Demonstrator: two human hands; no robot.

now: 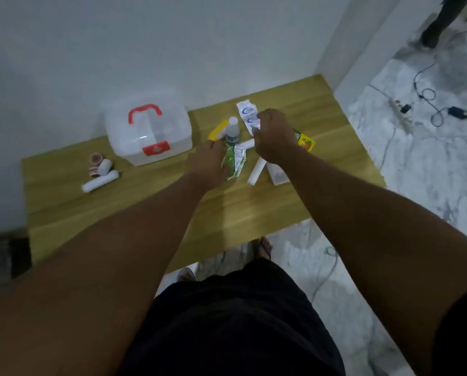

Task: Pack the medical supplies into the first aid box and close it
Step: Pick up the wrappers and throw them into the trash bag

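Observation:
A clear plastic first aid box [148, 131] with a red handle and red latch stands shut on the wooden table [118, 213], at the back left. My left hand [209, 164] grips a green and silver foil sachet [235, 160]. My right hand [274, 137] pinches a white strip of packets with blue print [247, 112]. Between them stand a small white bottle [232, 131] and a yellow pack [217, 130]. White rolls [256, 170] lie under my right wrist, beside a yellow and green box [305, 141].
Left of the box lie tape rolls [95, 164], a small white container [105, 166] and a white roll [100, 181]. A grey wall runs behind the table. Cables and a power strip [400, 112] lie on the marble floor to the right. A person's leg [441, 20] stands far right.

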